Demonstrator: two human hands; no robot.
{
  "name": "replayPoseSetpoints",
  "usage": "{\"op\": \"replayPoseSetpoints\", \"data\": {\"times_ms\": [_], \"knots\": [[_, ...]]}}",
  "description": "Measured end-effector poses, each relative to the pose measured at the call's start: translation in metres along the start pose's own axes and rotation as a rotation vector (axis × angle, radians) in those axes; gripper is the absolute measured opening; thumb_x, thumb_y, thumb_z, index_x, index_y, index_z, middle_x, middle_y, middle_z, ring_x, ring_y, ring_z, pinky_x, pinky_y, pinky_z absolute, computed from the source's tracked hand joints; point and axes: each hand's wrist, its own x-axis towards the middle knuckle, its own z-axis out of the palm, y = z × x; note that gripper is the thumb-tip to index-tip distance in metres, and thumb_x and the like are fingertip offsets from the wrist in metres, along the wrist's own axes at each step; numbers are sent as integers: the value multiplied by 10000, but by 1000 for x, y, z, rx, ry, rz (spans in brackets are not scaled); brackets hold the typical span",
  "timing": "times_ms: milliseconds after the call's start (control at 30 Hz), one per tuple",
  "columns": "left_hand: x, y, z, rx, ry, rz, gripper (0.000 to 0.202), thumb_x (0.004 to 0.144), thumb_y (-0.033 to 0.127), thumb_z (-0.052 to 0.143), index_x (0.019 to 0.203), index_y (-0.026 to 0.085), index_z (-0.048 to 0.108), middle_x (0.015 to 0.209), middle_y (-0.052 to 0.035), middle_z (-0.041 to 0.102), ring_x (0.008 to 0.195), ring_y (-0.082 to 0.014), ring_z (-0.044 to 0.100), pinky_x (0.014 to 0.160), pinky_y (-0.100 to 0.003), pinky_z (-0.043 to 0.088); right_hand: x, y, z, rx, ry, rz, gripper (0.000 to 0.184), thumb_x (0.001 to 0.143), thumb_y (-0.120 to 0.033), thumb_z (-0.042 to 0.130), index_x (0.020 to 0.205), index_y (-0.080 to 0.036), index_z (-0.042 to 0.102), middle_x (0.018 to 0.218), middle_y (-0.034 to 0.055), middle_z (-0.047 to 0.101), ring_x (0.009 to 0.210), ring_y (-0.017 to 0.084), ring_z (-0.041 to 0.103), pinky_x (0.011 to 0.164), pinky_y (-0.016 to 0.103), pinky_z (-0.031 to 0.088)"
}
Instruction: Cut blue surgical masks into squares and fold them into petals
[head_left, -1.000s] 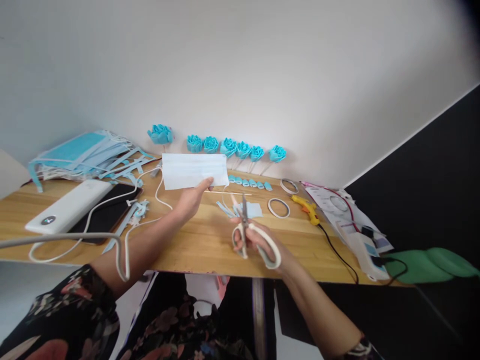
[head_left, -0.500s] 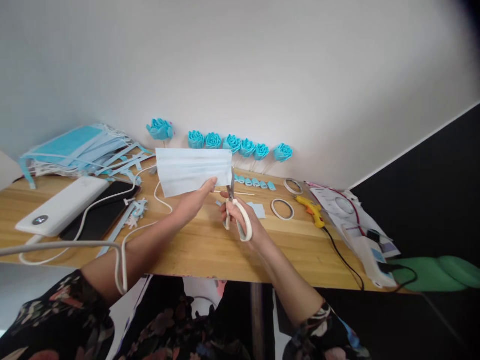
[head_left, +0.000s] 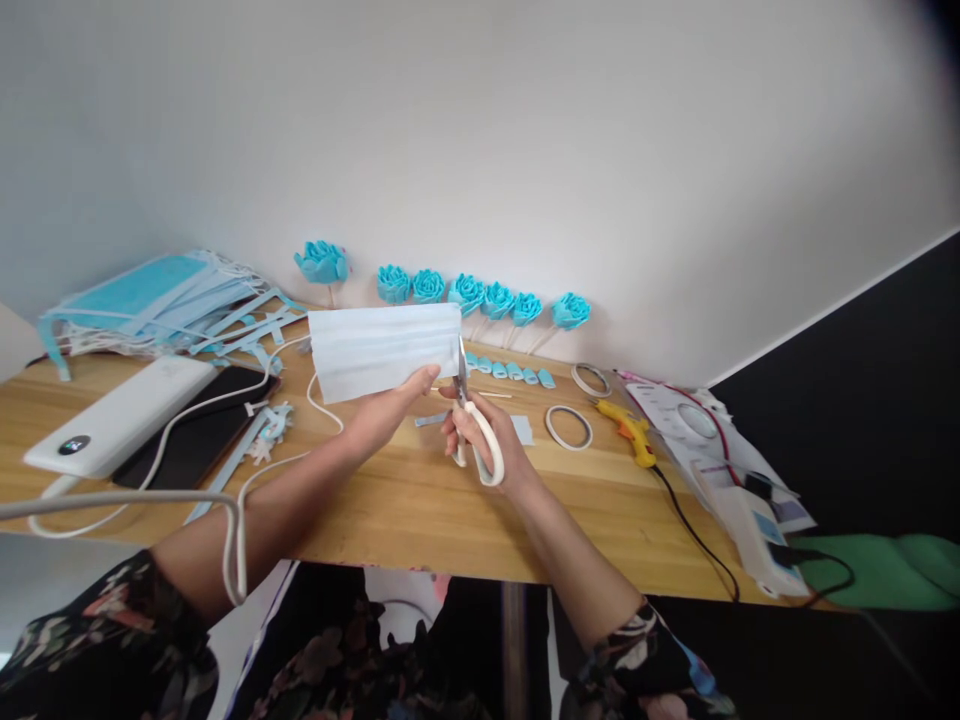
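Between the thumb and hidden fingers of my left hand is a pale blue pleated face mask, held up by its lower right part with no ear loops visible on it. My right hand grips white-handled scissors. Their metal blades point up along the mask's right edge, which they appear to touch. Under and behind my right hand lie a pale blue cut piece and a thin strip. A row of small rolled blue pieces lies just beyond the scissors.
Several blue mask roses on sticks stand along the wall. To the left are stacked masks, trimmed scraps, a white power bank and its cable. Tape rolls and a yellow glue gun lie on the right.
The view has shifted slightly. The scissors' blades look closer together, still at the mask's right edge. More of the thin strip beside my right hand shows now.
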Motion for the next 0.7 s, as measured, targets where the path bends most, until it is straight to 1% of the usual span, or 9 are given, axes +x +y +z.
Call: {"op": "replayPoseSetpoints", "data": {"times_ms": [67,167,300,367,500,633,700], "knots": [[0,0,0,28,-49,-12,407,763,600,695,601,241,595,829,-55,701,907,-292,623,869,-370,448,0,3,-1,-21,-1,-15,628,815,-641,672,1253,-194,618,775,6,633,564,124,595,523,270,458],[0,2,0,69,-68,-30,407,770,587,666,582,240,568,789,-60,683,893,-294,620,875,-382,440,-3,8,-3,-21,-8,-27,624,827,-640,659,1263,-196,610,789,10,630,591,127,594,544,272,458],[-2,5,-1,136,-103,-42,392,806,574,621,633,229,554,886,-62,707,940,-282,620,918,-379,437,-7,13,-5,17,-17,-31,644,829,-649,658,1281,-196,590,816,14,621,640,130,590,556,263,452],[-2,5,-1,147,-109,-38,384,813,570,615,659,224,558,925,-67,714,949,-276,622,927,-378,438,-7,15,-6,25,-21,-37,655,823,-659,660,1279,-195,588,816,13,616,646,130,585,558,261,448],[-4,4,-1,144,-78,-13,371,798,557,646,661,220,573,929,-73,713,945,-275,628,917,-375,436,-7,15,-6,13,-20,-47,652,831,-665,643,1279,-194,594,800,14,618,633,131,573,554,265,445],[-5,6,-1,167,-104,-77,389,798,578,654,655,219,607,930,-84,718,944,-295,627,877,-385,433,-7,14,-6,16,-21,-51,647,832,-659,644,1283,-197,598,804,13,613,619,123,562,536,257,442],[-5,7,-1,161,-119,-76,385,802,573,658,651,222,606,925,-82,721,949,-300,624,868,-385,430,-7,14,-6,17,-17,-59,644,831,-659,644,1279,-199,600,807,9,606,607,117,557,523,252,437]]}}
